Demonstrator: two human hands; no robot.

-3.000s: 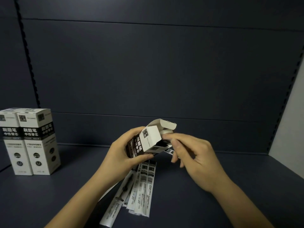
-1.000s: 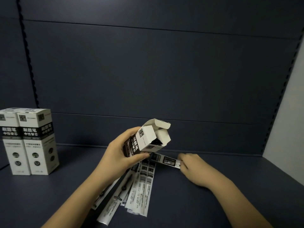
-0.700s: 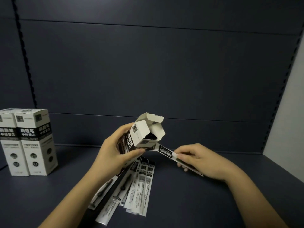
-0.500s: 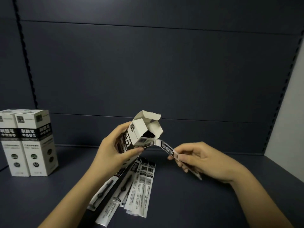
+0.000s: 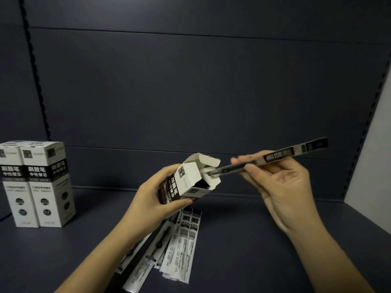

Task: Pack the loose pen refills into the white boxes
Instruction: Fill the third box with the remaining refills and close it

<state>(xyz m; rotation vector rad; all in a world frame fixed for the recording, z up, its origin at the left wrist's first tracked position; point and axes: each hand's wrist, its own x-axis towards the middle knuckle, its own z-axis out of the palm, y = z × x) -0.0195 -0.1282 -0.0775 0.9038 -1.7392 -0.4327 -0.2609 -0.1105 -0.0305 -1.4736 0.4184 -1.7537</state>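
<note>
Loose wrapped refills (image 5: 179,246) are lying fanned on the dark counter (image 5: 243,261), nearest the camera. Above them the left hand (image 5: 154,199) is gripping a tilted white box (image 5: 188,182), flap open, dark contents showing inside. The right hand (image 5: 283,182) is pinching a wrapped refill (image 5: 273,160), its tip entering the box mouth. Two closed boxes (image 5: 36,182) are standing far left

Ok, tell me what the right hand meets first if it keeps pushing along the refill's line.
Likely the open white box in the left hand; the right hand's refill tip is already at its mouth.
</note>
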